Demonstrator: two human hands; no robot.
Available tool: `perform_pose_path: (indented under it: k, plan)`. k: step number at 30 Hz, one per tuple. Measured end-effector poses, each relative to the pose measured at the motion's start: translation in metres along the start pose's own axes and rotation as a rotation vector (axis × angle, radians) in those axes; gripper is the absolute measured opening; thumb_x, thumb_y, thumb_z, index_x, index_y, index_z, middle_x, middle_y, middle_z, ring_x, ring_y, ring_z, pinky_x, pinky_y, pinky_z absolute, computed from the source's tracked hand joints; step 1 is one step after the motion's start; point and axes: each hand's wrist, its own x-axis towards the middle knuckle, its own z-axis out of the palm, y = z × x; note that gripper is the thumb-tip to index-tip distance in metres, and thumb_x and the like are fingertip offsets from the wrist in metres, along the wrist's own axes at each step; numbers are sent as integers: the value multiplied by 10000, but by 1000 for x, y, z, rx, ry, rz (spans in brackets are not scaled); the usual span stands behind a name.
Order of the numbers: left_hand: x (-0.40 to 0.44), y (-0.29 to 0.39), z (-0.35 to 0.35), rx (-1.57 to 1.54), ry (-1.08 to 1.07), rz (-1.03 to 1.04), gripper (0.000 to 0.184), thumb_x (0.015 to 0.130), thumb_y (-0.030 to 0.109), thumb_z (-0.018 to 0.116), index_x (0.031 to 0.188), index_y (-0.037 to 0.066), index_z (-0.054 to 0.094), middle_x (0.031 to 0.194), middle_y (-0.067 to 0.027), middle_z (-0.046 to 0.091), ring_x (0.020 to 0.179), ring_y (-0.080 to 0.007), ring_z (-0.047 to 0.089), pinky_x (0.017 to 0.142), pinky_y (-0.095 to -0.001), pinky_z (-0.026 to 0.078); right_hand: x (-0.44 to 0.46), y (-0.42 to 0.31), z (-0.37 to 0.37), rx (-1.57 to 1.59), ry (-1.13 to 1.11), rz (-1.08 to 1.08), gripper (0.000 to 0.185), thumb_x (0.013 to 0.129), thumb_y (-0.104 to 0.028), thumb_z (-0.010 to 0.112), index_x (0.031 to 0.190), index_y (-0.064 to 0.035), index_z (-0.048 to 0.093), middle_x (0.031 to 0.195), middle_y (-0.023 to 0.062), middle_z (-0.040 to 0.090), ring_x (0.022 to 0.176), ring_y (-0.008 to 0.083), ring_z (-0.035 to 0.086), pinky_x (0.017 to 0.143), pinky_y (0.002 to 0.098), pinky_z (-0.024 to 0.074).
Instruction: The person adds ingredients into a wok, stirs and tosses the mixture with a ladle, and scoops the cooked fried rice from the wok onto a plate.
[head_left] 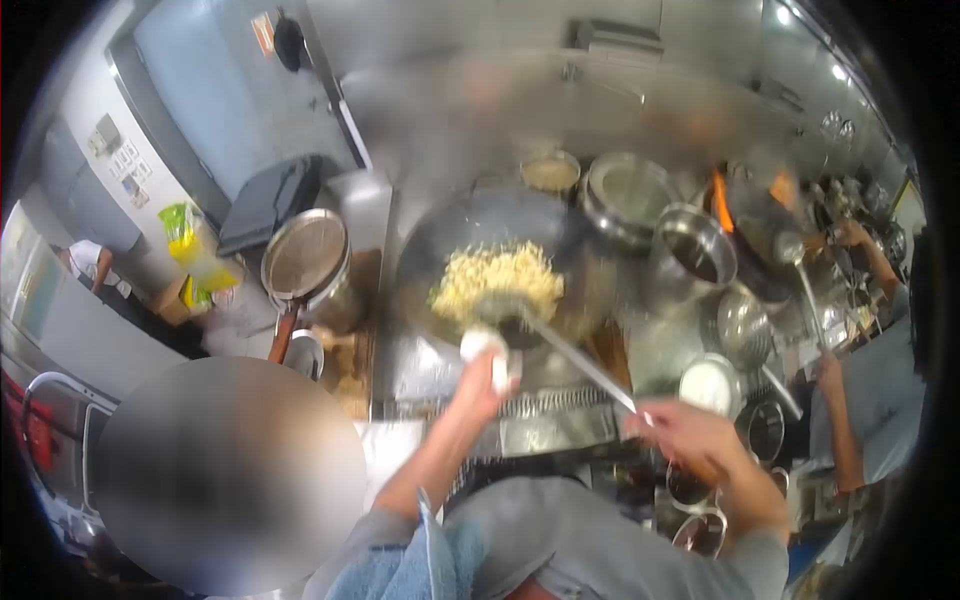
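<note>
A large dark wok (425,245) sits on the stove with pale yellow, chopped food (500,275) in it; steam or blur hides its detail. My left hand (482,385) is closed round a white cloth (484,345) at the wok's near edge; whether a wok handle lies under the cloth is hidden. My right hand (690,435) grips the long metal handle of a ladle (575,358). The ladle's blurred head rests in or just over the near side of the food.
To the left stands a pot with a strainer (305,250) on top. Metal pots (630,195) and a container of white contents (708,385) are on the right. Flames (722,203) rise by a co-worker's arm (840,420) holding another ladle. Another person (88,262) bends at far left.
</note>
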Motion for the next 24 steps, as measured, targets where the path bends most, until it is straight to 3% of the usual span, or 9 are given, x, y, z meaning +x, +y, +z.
perform_pose_path:
  k: [3,6,9,12,13,15,20,23,24]
  plan:
    - [41,-23,-18,-32,-55,81,224,874,176,486,1086,103,475,925,-80,583,799,-191,565,560,-331,482,77,22,19,-159,224,-234,169,910,-170,510,1020,-84,603,577,44,510,439,106,502,436,263,415]
    - [-29,-52,-32,110,-13,-12,224,865,132,458,1088,133,482,941,-70,593,845,-183,591,557,-352,481,59,-14,31,-24,326,-215,172,917,-166,503,1014,-66,602,572,24,502,432,98,490,422,253,399]
    - [-25,-24,-23,-50,-21,18,290,827,136,499,1111,92,461,917,-83,549,819,-208,598,585,-359,511,10,-31,43,253,349,-132,171,927,-155,486,984,-45,603,553,0,495,412,86,465,396,237,374]
    - [24,27,-12,-98,9,28,171,842,201,528,991,120,501,844,-49,545,728,-194,554,576,-349,488,19,-16,62,895,334,-357,189,945,-127,435,1076,-52,547,679,54,472,372,70,375,336,206,351]
    - [38,31,-19,-3,-60,52,166,829,206,545,968,123,509,831,-38,546,747,-185,553,579,-347,484,38,-6,66,1132,308,-460,201,949,-122,421,1105,-58,531,712,71,462,365,69,354,324,203,350]
    - [48,35,-22,26,-47,-4,149,822,211,547,947,135,517,823,-29,550,767,-176,555,584,-346,483,99,33,74,1769,-179,-729,364,958,-125,382,1322,-117,399,860,99,417,417,67,359,337,185,388]
    - [61,29,-28,17,-116,-63,192,812,216,565,986,151,517,819,-39,572,808,-207,578,658,-398,486,124,-23,19,2165,-381,-447,495,972,-198,391,1428,-134,210,941,159,433,634,147,454,506,247,460]
    - [71,17,-37,-118,-133,-153,360,806,282,600,1118,148,479,1079,-90,504,986,-284,524,747,-473,495,84,-69,-12,1278,-23,-1103,742,909,-495,442,1400,9,206,1057,203,456,858,305,520,720,393,510]
    - [55,23,-24,-127,-92,-146,438,804,327,615,1174,159,453,1141,-110,458,1009,-306,493,740,-484,501,104,-72,-23,734,575,-1245,649,910,-464,481,1297,41,351,1111,204,502,946,281,539,782,383,496]
